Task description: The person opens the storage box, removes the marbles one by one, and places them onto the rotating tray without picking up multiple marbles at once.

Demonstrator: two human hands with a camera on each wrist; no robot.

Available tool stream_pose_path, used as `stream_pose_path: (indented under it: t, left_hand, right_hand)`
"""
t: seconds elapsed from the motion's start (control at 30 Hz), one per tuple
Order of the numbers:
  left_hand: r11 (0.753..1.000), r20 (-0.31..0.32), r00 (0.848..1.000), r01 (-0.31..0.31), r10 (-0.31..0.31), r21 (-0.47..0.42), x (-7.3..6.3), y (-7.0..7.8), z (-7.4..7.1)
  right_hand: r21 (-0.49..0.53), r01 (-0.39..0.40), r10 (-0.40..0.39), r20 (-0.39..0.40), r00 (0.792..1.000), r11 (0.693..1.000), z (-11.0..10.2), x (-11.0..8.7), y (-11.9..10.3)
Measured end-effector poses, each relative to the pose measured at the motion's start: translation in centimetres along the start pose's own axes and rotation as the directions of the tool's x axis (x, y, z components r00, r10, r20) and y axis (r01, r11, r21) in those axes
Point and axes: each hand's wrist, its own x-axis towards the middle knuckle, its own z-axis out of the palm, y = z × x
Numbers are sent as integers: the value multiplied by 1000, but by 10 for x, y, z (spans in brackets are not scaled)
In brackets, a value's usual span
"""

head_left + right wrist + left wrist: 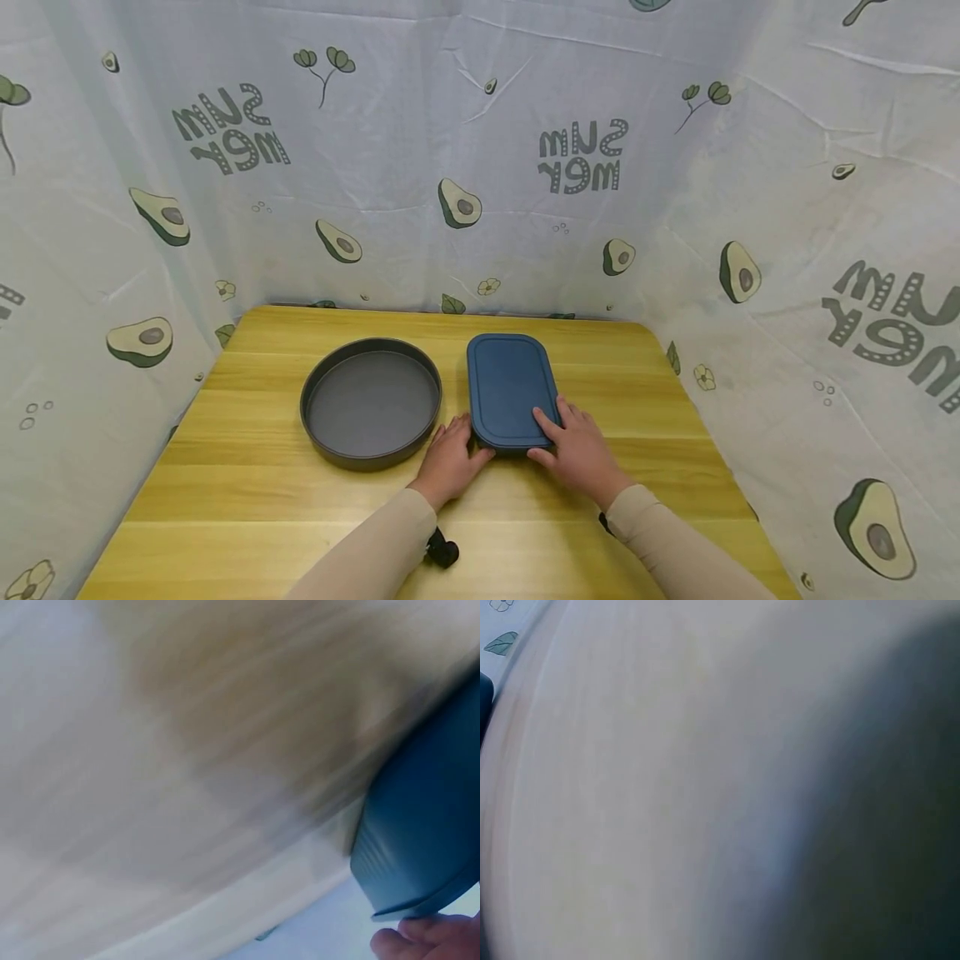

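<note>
A blue rectangular container (510, 387) with a flat lid lies on the wooden table, right of centre. My left hand (447, 467) touches its near left corner, fingers along the side and thumb at the front edge. At the near right corner is my right hand (581, 454), with one fingertip on top of the lid, other fingers at the side and the thumb by the front edge. In the right wrist view, fingertips (431, 941) meet the rim of the container (424, 832). The left wrist view is mostly blurred tabletop and a dark shape.
Left of the container stands a round dark grey pan (371, 404), close to my left fingers. A wooden table (247, 483) bears both. White curtains (405, 150) printed with avocados surround the table at the back and sides. A small black device (442, 550) sits by my left wrist.
</note>
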Motion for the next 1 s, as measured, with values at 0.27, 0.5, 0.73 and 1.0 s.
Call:
stream_pose_path:
  t: [0.27, 0.5, 0.73, 1.0]
  left_hand:
    - [1000, -3, 1000, 4, -4, -22, 1, -2, 1]
    - [1000, -2, 1000, -3, 3, -20, 1, -5, 3]
    - [1000, -3, 1000, -8, 8, -22, 1, -3, 2]
    - [1000, 4, 1000, -3, 3, -14, 0, -1, 0]
  right_hand:
    - [-96, 79, -82, -27, 996, 992, -2, -4, 3]
    - [-137, 115, -124, -55, 991, 984, 0, -6, 5]
    - [-128, 121, -130, -63, 990, 984, 3, -6, 8]
    - [-118, 130, -140, -80, 987, 985, 4, -5, 9]
